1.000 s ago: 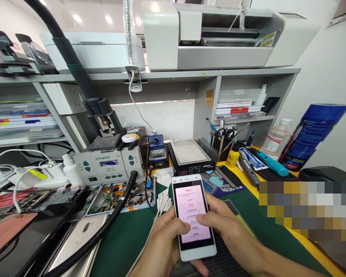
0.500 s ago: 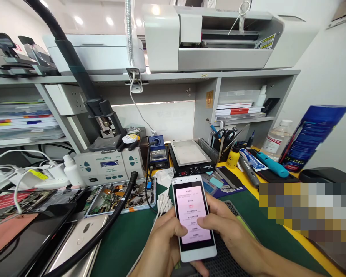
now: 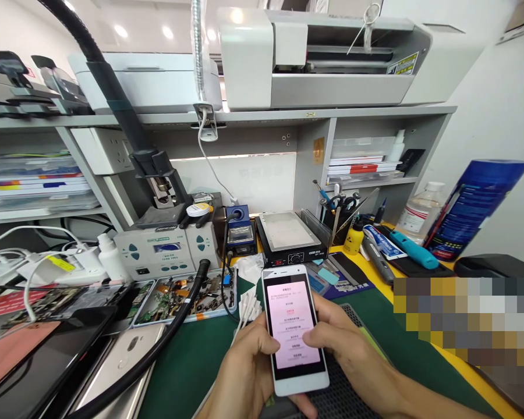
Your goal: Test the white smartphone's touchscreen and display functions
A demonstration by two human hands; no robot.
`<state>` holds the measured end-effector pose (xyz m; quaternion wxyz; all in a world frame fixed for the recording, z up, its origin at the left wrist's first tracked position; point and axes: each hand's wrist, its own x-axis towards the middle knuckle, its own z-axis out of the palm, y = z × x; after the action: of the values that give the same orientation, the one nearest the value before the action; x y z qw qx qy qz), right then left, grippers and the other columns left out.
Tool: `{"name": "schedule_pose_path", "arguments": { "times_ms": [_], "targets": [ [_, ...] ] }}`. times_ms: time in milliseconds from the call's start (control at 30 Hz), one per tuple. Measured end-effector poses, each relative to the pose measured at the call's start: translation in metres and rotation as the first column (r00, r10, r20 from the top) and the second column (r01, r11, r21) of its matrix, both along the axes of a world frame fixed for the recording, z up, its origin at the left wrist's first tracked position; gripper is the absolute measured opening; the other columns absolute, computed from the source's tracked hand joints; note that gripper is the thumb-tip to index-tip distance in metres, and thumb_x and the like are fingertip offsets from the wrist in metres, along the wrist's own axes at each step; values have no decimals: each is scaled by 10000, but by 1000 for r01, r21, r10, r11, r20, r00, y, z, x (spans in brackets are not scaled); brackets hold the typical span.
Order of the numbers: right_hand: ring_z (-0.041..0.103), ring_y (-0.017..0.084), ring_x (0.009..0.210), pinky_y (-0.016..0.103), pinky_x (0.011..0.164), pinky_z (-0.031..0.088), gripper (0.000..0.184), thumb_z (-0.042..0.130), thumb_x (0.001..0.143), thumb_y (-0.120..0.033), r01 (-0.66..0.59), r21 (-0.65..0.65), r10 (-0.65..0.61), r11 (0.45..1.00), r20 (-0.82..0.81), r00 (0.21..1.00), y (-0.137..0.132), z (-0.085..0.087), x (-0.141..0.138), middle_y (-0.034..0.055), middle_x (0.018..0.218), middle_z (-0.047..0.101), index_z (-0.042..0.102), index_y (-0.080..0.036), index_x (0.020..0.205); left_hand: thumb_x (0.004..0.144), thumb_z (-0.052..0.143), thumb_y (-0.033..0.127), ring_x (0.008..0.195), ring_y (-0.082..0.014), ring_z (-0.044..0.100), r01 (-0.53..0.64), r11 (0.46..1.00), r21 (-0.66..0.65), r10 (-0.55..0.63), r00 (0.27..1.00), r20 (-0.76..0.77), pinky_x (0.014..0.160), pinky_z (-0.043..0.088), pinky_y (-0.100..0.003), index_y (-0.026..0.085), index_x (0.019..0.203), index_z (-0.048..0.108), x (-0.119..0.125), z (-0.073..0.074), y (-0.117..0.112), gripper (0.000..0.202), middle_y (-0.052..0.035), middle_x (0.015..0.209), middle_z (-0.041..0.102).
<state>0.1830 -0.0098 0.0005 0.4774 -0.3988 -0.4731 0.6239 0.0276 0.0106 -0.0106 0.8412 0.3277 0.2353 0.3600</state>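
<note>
A white smartphone [image 3: 297,389] with a lit pinkish screen of text lines is held upright, slightly tilted, above the green mat. My left hand [image 3: 248,358] grips its left edge, the thumb lying at the screen's lower left; a fingertip shows below the phone. Around the right edge is my right hand [image 3: 351,343], its thumb over the middle right of the screen. The fingers behind the phone are mostly hidden. White cables [image 3: 247,311] lie just left of the phone, and a dark perforated pad [image 3: 353,401] is under it.
A parts tray [image 3: 187,294] with small circuit pieces stands left, crossed by a black hose [image 3: 157,361]. Several phones, including a gold one [image 3: 120,364], lie at the left. Behind are a hot-air station [image 3: 166,253] and a heating plate [image 3: 288,233]; a yellow bottle [image 3: 353,240] stands right.
My left thumb has shifted slightly left, toward the screen's edge. The right thumb has moved a little to the right and down. The phone stays in both hands.
</note>
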Motion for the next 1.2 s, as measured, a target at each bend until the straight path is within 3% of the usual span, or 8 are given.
{"name": "schedule_pose_path", "arguments": {
  "times_ms": [133,367,800,1100,1200],
  "targets": [
    [582,171,670,269,568,477,300,496,772,-152,-25,1,25,1000,-35,999,1,-1,0,35,865,685,612,-184,1047,768,404,144,913,-314,582,4,1000,19,-5,1000,23,573,567,-441,106,1262,497,-1,-4,0,504,-156,1034,600],
    [577,173,704,283,614,470,292,468,761,-138,-31,27,32,999,-10,999,0,1,1,20,866,656,610,-194,1010,802,397,157,919,-297,576,1,1000,2,-1,998,64,583,564,-406,110,1197,557,-2,-7,1,429,-154,1034,611],
    [558,170,756,295,697,455,327,452,734,-119,3,64,-4,998,15,1000,1,-2,3,19,914,669,625,-193,1002,795,426,152,941,-274,575,6,999,-51,0,994,105,613,552,-341,135,1235,554,-2,-9,2,459,-138,1092,620],
    [556,172,677,281,589,447,404,439,743,-125,-51,26,52,998,-43,998,2,-2,3,24,840,645,594,-189,1111,789,411,131,968,-269,573,-7,999,-53,13,993,117,663,545,-346,122,1232,559,-2,-9,0,468,-126,1089,627],
    [563,173,714,294,642,455,364,441,733,-122,-46,41,47,998,-19,999,2,-1,3,30,884,643,605,-190,1051,778,406,124,969,-267,576,-6,999,-46,11,992,126,683,541,-348,115,1225,565,-1,-9,1,475,-123,1077,631]
  ]
}}
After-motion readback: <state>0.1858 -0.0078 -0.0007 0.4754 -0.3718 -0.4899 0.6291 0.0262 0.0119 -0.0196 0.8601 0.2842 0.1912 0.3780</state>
